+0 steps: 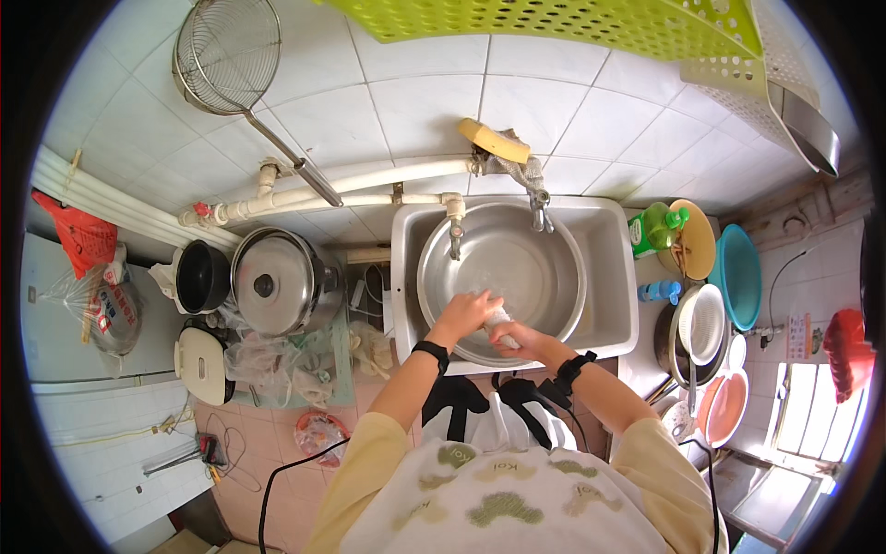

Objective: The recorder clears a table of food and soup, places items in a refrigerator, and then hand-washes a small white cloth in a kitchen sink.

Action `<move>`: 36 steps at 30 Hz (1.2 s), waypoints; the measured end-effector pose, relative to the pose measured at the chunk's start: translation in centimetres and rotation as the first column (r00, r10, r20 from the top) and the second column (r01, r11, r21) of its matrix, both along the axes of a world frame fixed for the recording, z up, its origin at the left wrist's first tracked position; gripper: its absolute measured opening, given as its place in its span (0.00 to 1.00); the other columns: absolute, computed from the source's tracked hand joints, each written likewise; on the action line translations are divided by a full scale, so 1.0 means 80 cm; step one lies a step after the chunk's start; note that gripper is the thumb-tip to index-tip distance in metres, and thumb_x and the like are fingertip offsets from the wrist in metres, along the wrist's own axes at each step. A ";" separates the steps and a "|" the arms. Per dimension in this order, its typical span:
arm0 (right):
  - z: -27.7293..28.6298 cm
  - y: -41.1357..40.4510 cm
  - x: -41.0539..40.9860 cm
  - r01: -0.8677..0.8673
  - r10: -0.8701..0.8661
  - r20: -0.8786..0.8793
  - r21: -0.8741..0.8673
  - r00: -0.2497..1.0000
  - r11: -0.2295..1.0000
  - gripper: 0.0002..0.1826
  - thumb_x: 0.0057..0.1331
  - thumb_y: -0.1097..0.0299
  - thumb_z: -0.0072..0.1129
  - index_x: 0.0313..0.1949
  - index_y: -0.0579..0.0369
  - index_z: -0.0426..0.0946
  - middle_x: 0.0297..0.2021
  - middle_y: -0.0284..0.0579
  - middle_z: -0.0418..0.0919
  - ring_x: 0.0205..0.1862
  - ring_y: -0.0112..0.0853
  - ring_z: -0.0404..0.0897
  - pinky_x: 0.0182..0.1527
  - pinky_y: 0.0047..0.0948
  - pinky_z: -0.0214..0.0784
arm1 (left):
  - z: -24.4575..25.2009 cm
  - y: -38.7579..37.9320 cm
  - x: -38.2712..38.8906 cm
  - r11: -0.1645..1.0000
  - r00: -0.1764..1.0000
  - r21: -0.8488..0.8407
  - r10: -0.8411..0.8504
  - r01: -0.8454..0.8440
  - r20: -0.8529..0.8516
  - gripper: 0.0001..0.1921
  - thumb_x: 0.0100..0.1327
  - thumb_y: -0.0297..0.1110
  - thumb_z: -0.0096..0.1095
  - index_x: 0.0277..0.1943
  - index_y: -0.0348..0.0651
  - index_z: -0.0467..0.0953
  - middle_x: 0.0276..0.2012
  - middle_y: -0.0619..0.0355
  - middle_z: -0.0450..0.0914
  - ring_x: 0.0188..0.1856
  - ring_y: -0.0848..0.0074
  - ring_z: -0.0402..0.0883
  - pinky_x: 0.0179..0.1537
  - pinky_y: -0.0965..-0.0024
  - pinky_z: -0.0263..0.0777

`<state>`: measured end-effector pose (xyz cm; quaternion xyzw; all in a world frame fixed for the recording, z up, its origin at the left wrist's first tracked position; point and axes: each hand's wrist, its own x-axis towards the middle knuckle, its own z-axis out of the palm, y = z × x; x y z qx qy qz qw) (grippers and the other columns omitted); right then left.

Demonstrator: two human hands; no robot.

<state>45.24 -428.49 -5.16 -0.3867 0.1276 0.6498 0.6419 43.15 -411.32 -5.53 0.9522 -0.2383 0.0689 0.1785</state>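
Both my hands grip one whitish, bunched cloth (500, 323) over the near part of a large round metal basin (580, 277). My left hand (468, 315) closes on its upper end, and my right hand (520, 341) holds the lower end. The basin rests in a rectangular stainless steel sink (618, 325). Two metal taps hang over the basin's far side, one at the left (455, 239) and one at the right (540, 208). The cloth is mostly hidden by my fingers, so its full shape cannot be told.
Left of the sink stand a lidded steel pot (273, 284) and a black pot (202, 277). At the right are a green detergent bottle (654, 230), a blue bottle (659, 291), a teal basin (737, 277) and a white colander (701, 324). A yellow sponge (493, 140) sits above the taps.
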 end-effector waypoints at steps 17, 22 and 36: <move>0.097 0.034 -0.030 0.445 0.621 0.189 -0.544 -0.761 0.711 0.34 0.51 0.71 0.51 0.60 0.44 0.57 0.62 0.45 0.52 0.61 0.47 0.55 0.60 0.41 0.53 | 0.039 0.030 -0.013 0.782 0.182 -0.313 -0.255 -0.539 -0.950 0.12 0.40 0.32 0.62 0.29 0.36 0.73 0.21 0.58 0.71 0.20 0.77 0.70 0.16 0.76 0.61; 0.083 0.034 0.003 0.256 0.494 0.326 -0.561 -0.806 0.787 0.24 0.47 0.72 0.55 0.47 0.52 0.65 0.49 0.41 0.67 0.41 0.39 0.71 0.29 0.29 0.74 | 0.061 0.022 -0.010 0.753 0.202 -0.317 -0.245 -0.577 -0.948 0.11 0.41 0.32 0.61 0.27 0.36 0.71 0.18 0.59 0.69 0.16 0.80 0.67 0.13 0.78 0.57; 0.053 0.093 -0.002 0.195 0.866 0.496 -0.845 -0.066 0.499 0.18 0.45 0.70 0.57 0.38 0.58 0.71 0.34 0.51 0.77 0.39 0.45 0.76 0.41 0.38 0.70 | 0.016 0.037 -0.021 0.946 0.910 -0.200 0.165 -0.255 -0.379 0.17 0.45 0.29 0.61 0.41 0.40 0.71 0.31 0.45 0.77 0.34 0.53 0.77 0.34 0.57 0.71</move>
